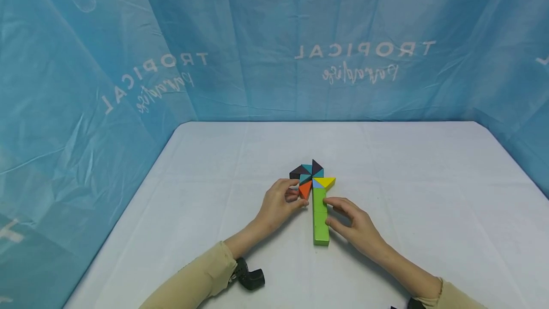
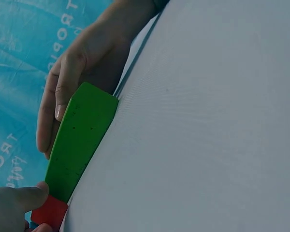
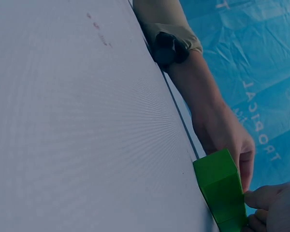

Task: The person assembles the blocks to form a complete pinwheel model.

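A pinwheel of triangular blocks in black, blue and yellow (image 1: 329, 181) lies flat on the white table. An orange triangular block (image 1: 305, 190) forms its lower left part; my left hand (image 1: 276, 206) holds this block between thumb and fingers. Below the pinwheel, green blocks (image 1: 320, 228) lie end to end in a straight bar pointing towards me. My right hand (image 1: 360, 228) is at the bar's right side, thumb and index fingertips touching it, fingers loosely bent. In the left wrist view, the left thumb (image 2: 33, 195) is by the joint of the red-orange and green blocks.
A white cloth (image 1: 429, 194) covers the table. Blue printed curtains (image 1: 266, 51) hang behind and at both sides. A black wrist camera (image 1: 250, 275) sticks out from the left sleeve, close over the table.
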Action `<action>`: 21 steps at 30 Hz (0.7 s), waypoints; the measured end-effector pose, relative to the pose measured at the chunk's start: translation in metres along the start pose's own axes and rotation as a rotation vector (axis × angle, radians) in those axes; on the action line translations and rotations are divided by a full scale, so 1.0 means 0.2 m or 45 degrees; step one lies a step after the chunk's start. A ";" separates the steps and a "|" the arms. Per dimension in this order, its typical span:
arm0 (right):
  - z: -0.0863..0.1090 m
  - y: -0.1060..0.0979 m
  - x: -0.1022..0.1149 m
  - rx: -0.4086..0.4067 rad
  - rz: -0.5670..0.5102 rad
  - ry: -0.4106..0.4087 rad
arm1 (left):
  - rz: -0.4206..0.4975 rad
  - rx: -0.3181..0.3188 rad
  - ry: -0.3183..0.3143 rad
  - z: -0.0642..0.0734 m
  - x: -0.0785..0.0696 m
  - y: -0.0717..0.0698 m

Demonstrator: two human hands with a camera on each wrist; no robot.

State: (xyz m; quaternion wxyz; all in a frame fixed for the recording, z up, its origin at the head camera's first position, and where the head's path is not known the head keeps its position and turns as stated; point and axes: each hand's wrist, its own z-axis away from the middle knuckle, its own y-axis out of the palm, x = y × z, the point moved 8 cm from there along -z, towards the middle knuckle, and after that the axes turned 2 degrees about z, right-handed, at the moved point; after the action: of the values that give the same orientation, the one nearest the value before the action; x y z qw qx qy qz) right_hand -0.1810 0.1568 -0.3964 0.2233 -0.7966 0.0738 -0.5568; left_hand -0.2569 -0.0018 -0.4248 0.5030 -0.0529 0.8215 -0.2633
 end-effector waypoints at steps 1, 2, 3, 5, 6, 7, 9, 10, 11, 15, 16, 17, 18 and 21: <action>0.00 0.00 0.00 -0.001 -0.002 -0.002 | -0.001 0.002 -0.010 0.00 0.00 0.00; 0.00 0.00 0.00 -0.003 -0.004 -0.003 | -0.004 0.003 -0.017 -0.01 0.00 0.00; 0.00 0.00 0.00 -0.004 -0.005 -0.003 | -0.006 0.004 -0.021 -0.01 0.01 0.00; 0.00 0.00 0.00 -0.004 -0.006 -0.004 | -0.005 0.005 -0.025 -0.02 0.01 0.01; 0.00 0.00 0.00 -0.003 -0.007 -0.004 | -0.001 0.003 -0.028 -0.02 0.01 0.01; 0.00 0.01 0.00 -0.002 -0.007 -0.003 | 0.001 0.001 -0.030 -0.02 0.01 0.01; 0.01 0.01 0.00 0.001 -0.004 -0.001 | -0.007 -0.005 -0.032 -0.03 0.01 0.01; 0.01 0.01 0.00 0.001 -0.002 0.000 | -0.016 -0.008 -0.035 -0.03 0.01 0.01; 0.01 0.01 0.00 0.000 -0.001 -0.001 | -0.025 -0.013 -0.036 -0.03 0.01 0.01; 0.01 0.00 0.01 -0.007 0.001 -0.009 | -0.053 -0.029 -0.025 -0.04 0.00 0.00; 0.01 0.00 0.01 -0.009 0.002 -0.011 | -0.053 -0.033 -0.022 -0.04 0.00 0.00; 0.01 0.00 0.01 -0.010 0.003 -0.012 | -0.059 -0.037 -0.017 -0.04 0.00 0.00; 0.01 0.00 0.01 -0.010 0.005 -0.014 | -0.060 -0.040 -0.015 -0.04 0.00 0.00; 0.01 0.01 -0.01 -0.011 0.015 -0.019 | -0.063 -0.042 -0.018 -0.05 0.00 0.00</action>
State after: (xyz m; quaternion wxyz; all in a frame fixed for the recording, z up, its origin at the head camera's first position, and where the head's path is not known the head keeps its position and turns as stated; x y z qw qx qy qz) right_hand -0.1800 0.1573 -0.4000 0.2237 -0.8013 0.0789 -0.5492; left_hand -0.2655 0.0021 -0.4225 0.5011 -0.0833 0.8207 -0.2616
